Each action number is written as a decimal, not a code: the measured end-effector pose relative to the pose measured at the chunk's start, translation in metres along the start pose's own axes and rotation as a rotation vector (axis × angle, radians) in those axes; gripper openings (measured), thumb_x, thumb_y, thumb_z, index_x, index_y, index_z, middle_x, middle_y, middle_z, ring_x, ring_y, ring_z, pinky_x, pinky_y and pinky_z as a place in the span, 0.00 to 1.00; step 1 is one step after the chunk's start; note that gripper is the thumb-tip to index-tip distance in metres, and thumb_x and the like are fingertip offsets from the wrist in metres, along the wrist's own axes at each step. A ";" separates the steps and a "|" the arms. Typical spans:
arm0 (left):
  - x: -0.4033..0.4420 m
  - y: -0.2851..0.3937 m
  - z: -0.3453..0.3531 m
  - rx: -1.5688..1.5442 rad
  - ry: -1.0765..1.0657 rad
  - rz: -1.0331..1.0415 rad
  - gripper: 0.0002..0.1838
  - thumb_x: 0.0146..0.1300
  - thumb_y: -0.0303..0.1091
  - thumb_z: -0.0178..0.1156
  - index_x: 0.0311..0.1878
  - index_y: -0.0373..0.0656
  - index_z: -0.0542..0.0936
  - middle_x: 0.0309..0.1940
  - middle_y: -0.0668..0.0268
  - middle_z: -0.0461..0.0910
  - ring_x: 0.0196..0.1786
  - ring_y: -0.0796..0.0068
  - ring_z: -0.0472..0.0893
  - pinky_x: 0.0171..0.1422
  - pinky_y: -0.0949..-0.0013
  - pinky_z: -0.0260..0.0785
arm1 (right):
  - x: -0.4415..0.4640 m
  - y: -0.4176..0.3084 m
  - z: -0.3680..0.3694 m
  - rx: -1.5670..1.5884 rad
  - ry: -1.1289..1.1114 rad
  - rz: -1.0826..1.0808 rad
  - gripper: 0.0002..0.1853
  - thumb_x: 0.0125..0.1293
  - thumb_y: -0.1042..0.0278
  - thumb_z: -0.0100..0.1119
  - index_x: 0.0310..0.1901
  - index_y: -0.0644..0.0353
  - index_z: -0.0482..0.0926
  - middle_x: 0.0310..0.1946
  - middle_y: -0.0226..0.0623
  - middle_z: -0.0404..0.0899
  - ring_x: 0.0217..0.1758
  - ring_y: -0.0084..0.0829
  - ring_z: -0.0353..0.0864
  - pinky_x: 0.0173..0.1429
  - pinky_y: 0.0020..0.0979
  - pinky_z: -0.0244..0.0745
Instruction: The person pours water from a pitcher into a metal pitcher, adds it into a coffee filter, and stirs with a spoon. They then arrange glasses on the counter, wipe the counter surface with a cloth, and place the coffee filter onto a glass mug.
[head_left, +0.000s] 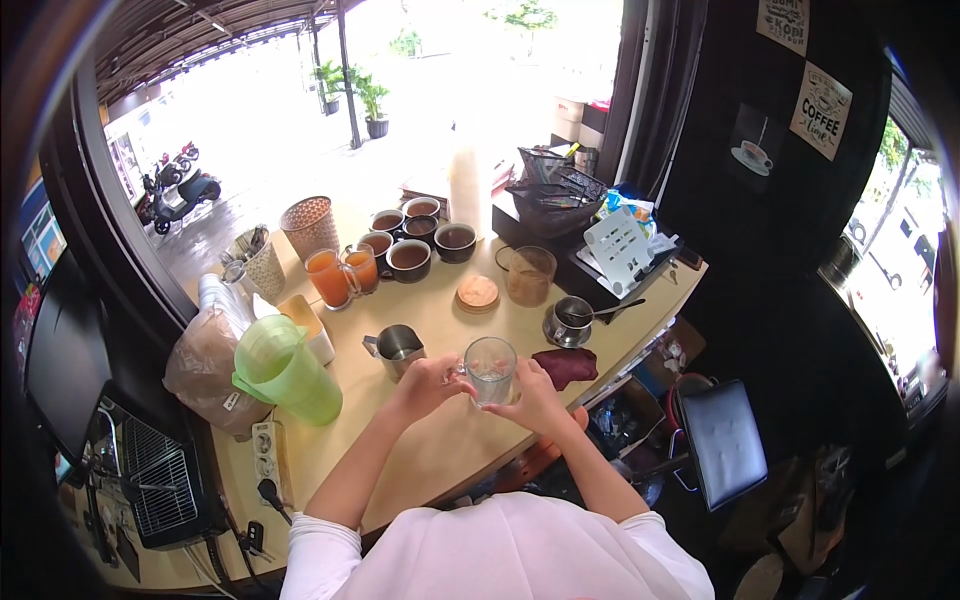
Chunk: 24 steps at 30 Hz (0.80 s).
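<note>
A clear glass mug (491, 372) is between my two hands at the front edge of the wooden counter (400, 455). My left hand (432, 388) closes on its handle side, and my right hand (533, 400) grips the opposite side near the base. Nothing but clear glass shows inside the mug. Just left of it stands a metal pitcher (397, 350). To the right lies a folded dark red cloth (566, 368), with a small metal pot (570, 322) holding a spoon behind it. A tinted glass mug (530, 276) and round wooden coasters (477, 294) are farther back.
Several dark cups of brown drink (408, 260) and two glass mugs of orange drink (328, 278) stand at the back. At left are a green plastic jug (290, 372), a plastic bag (212, 362) and a power strip (266, 452). A black mesh basket (555, 205) sits back right.
</note>
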<state>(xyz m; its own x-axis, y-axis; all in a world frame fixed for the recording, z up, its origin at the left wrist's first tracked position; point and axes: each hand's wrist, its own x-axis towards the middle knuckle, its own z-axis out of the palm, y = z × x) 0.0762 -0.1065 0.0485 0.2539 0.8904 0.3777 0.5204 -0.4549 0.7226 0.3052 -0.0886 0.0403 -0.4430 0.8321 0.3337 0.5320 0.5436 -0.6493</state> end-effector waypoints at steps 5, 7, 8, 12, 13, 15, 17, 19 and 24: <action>-0.004 -0.018 0.009 -0.106 0.022 -0.001 0.22 0.53 0.35 0.74 0.52 0.42 0.82 0.23 0.66 0.74 0.27 0.77 0.74 0.36 0.70 0.73 | 0.000 -0.002 -0.001 -0.025 -0.038 0.055 0.40 0.42 0.53 0.80 0.56 0.61 0.71 0.51 0.49 0.76 0.57 0.50 0.75 0.63 0.44 0.68; -0.006 -0.014 0.009 -0.127 0.020 -0.017 0.24 0.54 0.35 0.74 0.54 0.42 0.81 0.24 0.69 0.73 0.29 0.80 0.73 0.36 0.70 0.73 | 0.000 -0.002 -0.002 -0.021 -0.056 0.066 0.41 0.42 0.53 0.80 0.56 0.61 0.71 0.52 0.48 0.76 0.57 0.50 0.74 0.63 0.44 0.68; -0.007 -0.011 0.009 -0.139 0.018 -0.024 0.25 0.54 0.35 0.74 0.56 0.43 0.81 0.25 0.71 0.72 0.30 0.81 0.72 0.37 0.71 0.73 | 0.000 -0.001 -0.002 -0.027 -0.038 0.025 0.42 0.42 0.53 0.81 0.57 0.61 0.71 0.52 0.48 0.76 0.57 0.50 0.74 0.64 0.44 0.68; -0.008 -0.019 0.022 -0.234 0.060 0.002 0.28 0.56 0.37 0.73 0.60 0.44 0.79 0.28 0.76 0.71 0.32 0.86 0.70 0.40 0.73 0.72 | 0.002 -0.008 -0.007 0.009 0.074 -0.121 0.44 0.43 0.55 0.81 0.61 0.62 0.68 0.51 0.47 0.77 0.56 0.50 0.75 0.62 0.43 0.69; -0.009 -0.024 0.027 -0.317 0.078 -0.006 0.28 0.56 0.37 0.73 0.60 0.45 0.79 0.28 0.77 0.71 0.32 0.86 0.69 0.41 0.74 0.71 | 0.002 -0.011 -0.009 0.032 0.113 -0.151 0.45 0.43 0.56 0.80 0.62 0.62 0.67 0.51 0.47 0.77 0.56 0.50 0.75 0.61 0.42 0.70; -0.012 -0.033 0.035 -0.422 0.081 -0.055 0.28 0.56 0.39 0.73 0.61 0.44 0.79 0.31 0.78 0.73 0.33 0.87 0.68 0.42 0.76 0.70 | 0.004 -0.005 -0.008 0.144 0.064 -0.102 0.45 0.46 0.59 0.80 0.64 0.61 0.66 0.55 0.43 0.77 0.58 0.43 0.77 0.61 0.39 0.71; -0.017 -0.040 0.040 -0.468 0.053 -0.137 0.29 0.57 0.40 0.73 0.62 0.44 0.78 0.34 0.79 0.75 0.33 0.88 0.68 0.42 0.77 0.68 | 0.003 -0.002 -0.008 0.238 0.027 -0.064 0.44 0.48 0.61 0.79 0.65 0.60 0.65 0.57 0.41 0.77 0.58 0.39 0.78 0.61 0.37 0.72; -0.018 -0.047 0.045 -0.451 0.066 -0.111 0.30 0.57 0.41 0.72 0.62 0.43 0.78 0.35 0.79 0.76 0.33 0.88 0.67 0.40 0.78 0.67 | 0.002 -0.004 -0.009 0.314 0.001 -0.036 0.42 0.50 0.63 0.78 0.66 0.60 0.65 0.59 0.41 0.76 0.58 0.35 0.79 0.59 0.34 0.74; -0.016 -0.039 0.047 -0.486 0.103 -0.070 0.30 0.58 0.42 0.72 0.62 0.41 0.77 0.33 0.80 0.73 0.34 0.89 0.67 0.38 0.79 0.66 | -0.001 -0.001 -0.003 0.387 0.033 -0.029 0.41 0.52 0.64 0.77 0.65 0.61 0.65 0.58 0.41 0.76 0.57 0.34 0.79 0.57 0.33 0.76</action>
<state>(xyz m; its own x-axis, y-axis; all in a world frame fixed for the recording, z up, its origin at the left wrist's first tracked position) 0.0901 -0.1024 -0.0126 0.1375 0.9241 0.3566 0.0870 -0.3699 0.9250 0.3077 -0.0897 0.0429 -0.4268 0.8235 0.3739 0.2051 0.4908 -0.8468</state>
